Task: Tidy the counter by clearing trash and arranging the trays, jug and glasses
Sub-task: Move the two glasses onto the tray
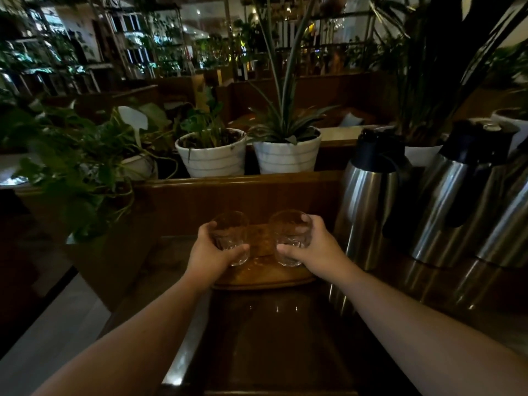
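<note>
I hold two clear drinking glasses side by side over a round wooden tray [263, 277] on the dark counter. My left hand [211, 252] wraps the left glass [230, 230] from its left side. My right hand [311, 247] grips the right glass [291, 230] from its right side. Both glasses are upright and look empty; whether their bases touch the tray I cannot tell. A steel jug [368, 195] with a black lid stands just right of the tray.
Two more steel jugs [457, 201] crowd the right side of the counter. Behind a wooden ledge [228, 184] stand two striped white plant pots [213, 155], and a leafy plant [77, 172] hangs over the left. The counter's left edge drops to a pale floor.
</note>
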